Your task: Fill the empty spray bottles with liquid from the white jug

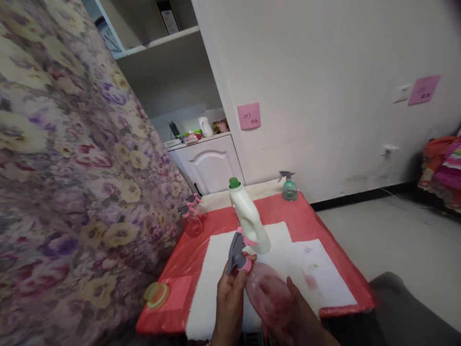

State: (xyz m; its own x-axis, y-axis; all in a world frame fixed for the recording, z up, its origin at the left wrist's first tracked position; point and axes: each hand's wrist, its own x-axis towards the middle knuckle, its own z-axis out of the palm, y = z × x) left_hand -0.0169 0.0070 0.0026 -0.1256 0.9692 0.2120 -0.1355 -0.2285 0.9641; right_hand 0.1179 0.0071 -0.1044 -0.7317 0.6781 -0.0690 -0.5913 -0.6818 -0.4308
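Spray bottle (264,293), pink and see-through, was held tilted over the near part of a white sheet (205,288) on the red-covered table (221,223). The left hand (231,293) gripped it at the neck, close around the pink collar (247,265) beneath the grey trigger head (236,249); the right hand (304,315) cupped the round body. A white jug (250,221) with a green spout (234,182) stood just behind the trigger head. A green sprayer (290,191) stood at the far right corner, pink-collared sprayers (194,224) near the left edge beside a flowered curtain (90,192), and a yellow-green round container (157,294) at the near left.
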